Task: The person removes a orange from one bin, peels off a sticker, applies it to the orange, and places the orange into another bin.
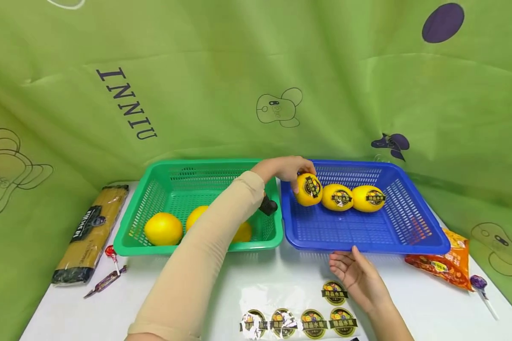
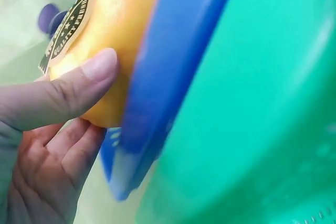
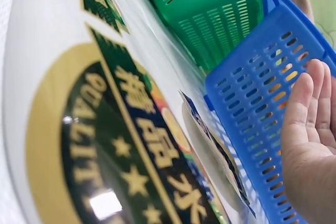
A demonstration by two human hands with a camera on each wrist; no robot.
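My left hand reaches over the green basket into the blue basket and grips a yellow fruit that bears a round dark label. In the left wrist view the thumb presses on that fruit just past the blue rim. Two more labelled fruits lie beside it. My right hand lies palm up, fingers straight, in front of the blue basket, holding nothing. A sheet of round stickers lies under it; one sticker fills the right wrist view.
The green basket holds three plain yellow fruits, partly hidden by my left forearm. A spaghetti pack, a red lollipop and a wrapped candy lie at the left. An orange snack bag and a purple lollipop lie at the right.
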